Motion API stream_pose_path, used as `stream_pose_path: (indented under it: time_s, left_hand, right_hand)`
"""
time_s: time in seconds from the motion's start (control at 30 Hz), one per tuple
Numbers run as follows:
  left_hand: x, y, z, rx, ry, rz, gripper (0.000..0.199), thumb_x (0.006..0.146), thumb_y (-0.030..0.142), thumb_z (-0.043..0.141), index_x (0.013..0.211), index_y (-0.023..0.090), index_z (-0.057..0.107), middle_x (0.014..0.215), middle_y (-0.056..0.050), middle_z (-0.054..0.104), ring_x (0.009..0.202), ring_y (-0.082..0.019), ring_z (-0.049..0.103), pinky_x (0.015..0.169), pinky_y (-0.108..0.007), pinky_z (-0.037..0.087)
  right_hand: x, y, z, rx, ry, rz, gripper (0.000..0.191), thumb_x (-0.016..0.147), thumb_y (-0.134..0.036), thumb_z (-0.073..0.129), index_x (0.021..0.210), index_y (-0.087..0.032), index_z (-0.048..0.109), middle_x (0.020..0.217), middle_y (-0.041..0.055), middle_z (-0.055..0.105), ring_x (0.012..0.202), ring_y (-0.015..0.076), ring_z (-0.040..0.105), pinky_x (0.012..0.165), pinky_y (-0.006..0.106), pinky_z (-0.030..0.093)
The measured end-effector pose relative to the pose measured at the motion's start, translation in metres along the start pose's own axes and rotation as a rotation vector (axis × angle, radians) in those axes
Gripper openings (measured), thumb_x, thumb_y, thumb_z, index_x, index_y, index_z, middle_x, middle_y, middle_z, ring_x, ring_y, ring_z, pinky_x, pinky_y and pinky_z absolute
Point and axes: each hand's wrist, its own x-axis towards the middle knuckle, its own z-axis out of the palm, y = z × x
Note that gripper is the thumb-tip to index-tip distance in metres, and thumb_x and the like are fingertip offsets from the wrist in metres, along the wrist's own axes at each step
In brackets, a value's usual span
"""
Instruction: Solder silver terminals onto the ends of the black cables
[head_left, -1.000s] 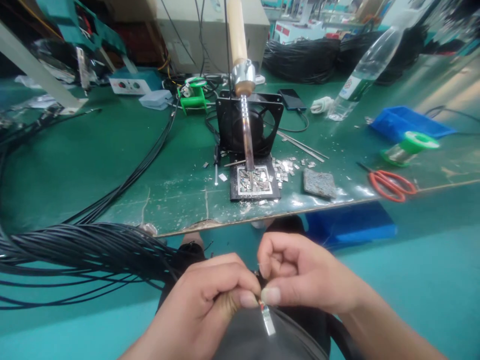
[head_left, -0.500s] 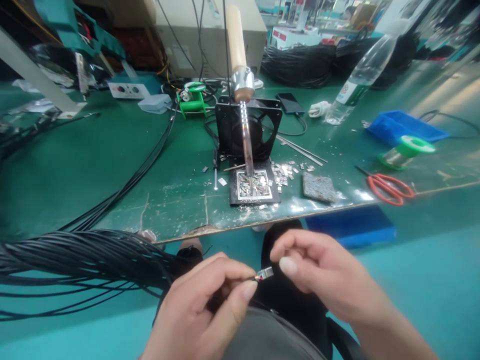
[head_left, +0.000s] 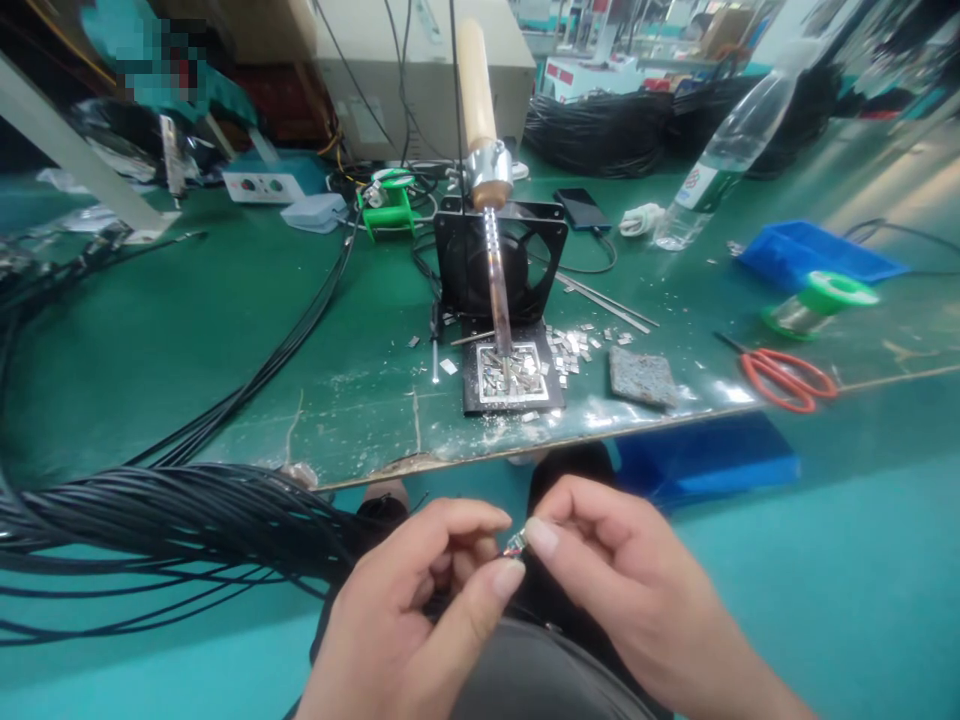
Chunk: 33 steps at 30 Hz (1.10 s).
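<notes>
A small metal connector with coloured wires at its left end is between my hands, over my lap. The thumb and index finger of my right hand pinch its right end. My left hand has thumb and index finger apart around the wire end; whether its other fingers touch the cable is hidden. Beyond my hands, a soldering iron with a wooden handle points down into a tray of small metal pieces on the green bench.
A black fan stands behind the iron. Black cables hang over the bench edge at left. To the right lie a grey sponge, red-handled scissors, a solder spool, a blue tray and a plastic bottle.
My right hand has moved left and taken the connector's end between thumb and finger. My left index finger has lifted away from its thumb, off the wire end.
</notes>
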Motion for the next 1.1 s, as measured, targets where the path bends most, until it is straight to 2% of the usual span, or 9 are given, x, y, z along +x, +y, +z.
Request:
stream_pose_path:
  time_s: [0.17, 0.43, 0.6, 0.83, 1.0, 1.1]
  left_hand:
    - [0.004, 0.004, 0.001, -0.071, -0.074, -0.085, 0.021, 0.096, 0.042, 0.069, 0.095, 0.022, 0.072, 0.071, 0.001, 0.064, 0.059, -0.013, 0.053, 0.054, -0.022, 0.044]
    - [0.011, 0.004, 0.005, -0.292, -0.123, -0.174, 0.020, 0.098, 0.039, 0.068, 0.089, 0.021, 0.070, 0.064, 0.006, 0.052, 0.059, -0.011, 0.043, 0.056, -0.021, 0.036]
    - [0.013, -0.005, 0.002, -0.394, -0.183, -0.217, 0.019, 0.100, 0.038, 0.067, 0.091, 0.022, 0.067, 0.062, 0.007, 0.050, 0.058, -0.010, 0.040, 0.056, -0.021, 0.033]
    - [0.014, -0.005, 0.001, -0.475, -0.179, -0.287, 0.015, 0.098, 0.036, 0.069, 0.091, 0.022, 0.068, 0.065, 0.006, 0.053, 0.059, -0.010, 0.041, 0.056, -0.022, 0.032]
    - [0.015, 0.000, 0.001, -0.522, -0.212, -0.295, 0.027, 0.099, 0.045, 0.067, 0.087, 0.020, 0.070, 0.074, 0.003, 0.058, 0.063, -0.011, 0.044, 0.058, -0.024, 0.035]
    - [0.017, -0.001, 0.002, -0.477, -0.216, -0.299, 0.031, 0.099, 0.048, 0.067, 0.086, 0.020, 0.069, 0.075, 0.003, 0.059, 0.061, -0.010, 0.044, 0.057, -0.024, 0.035]
  right_hand:
    - [0.001, 0.002, 0.001, -0.054, 0.014, -0.006, 0.035, 0.097, -0.047, 0.064, 0.077, -0.019, 0.057, 0.062, -0.0058, 0.043, 0.058, 0.0104, 0.034, 0.052, 0.023, 0.031]
    - [0.002, 0.004, -0.001, -0.002, 0.001, -0.001, 0.035, 0.098, -0.047, 0.066, 0.077, -0.019, 0.057, 0.062, -0.0064, 0.045, 0.058, 0.0097, 0.035, 0.052, 0.022, 0.033]
    - [0.005, 0.005, -0.001, 0.012, -0.004, -0.005, 0.032, 0.099, -0.043, 0.066, 0.079, -0.019, 0.059, 0.062, -0.0059, 0.047, 0.058, 0.0095, 0.036, 0.052, 0.022, 0.033]
    - [0.004, 0.005, -0.001, 0.020, 0.019, 0.005, 0.033, 0.097, -0.043, 0.066, 0.078, -0.018, 0.060, 0.064, -0.0043, 0.051, 0.059, 0.0097, 0.039, 0.054, 0.022, 0.036]
    - [0.002, 0.004, 0.001, 0.056, 0.004, 0.013, 0.030, 0.097, -0.041, 0.066, 0.080, -0.017, 0.062, 0.068, -0.0020, 0.058, 0.062, 0.0098, 0.045, 0.058, 0.022, 0.039]
    - [0.003, 0.004, 0.002, 0.043, 0.012, 0.012, 0.030, 0.097, -0.040, 0.065, 0.079, -0.017, 0.061, 0.067, -0.0027, 0.056, 0.060, 0.0096, 0.042, 0.056, 0.022, 0.037]
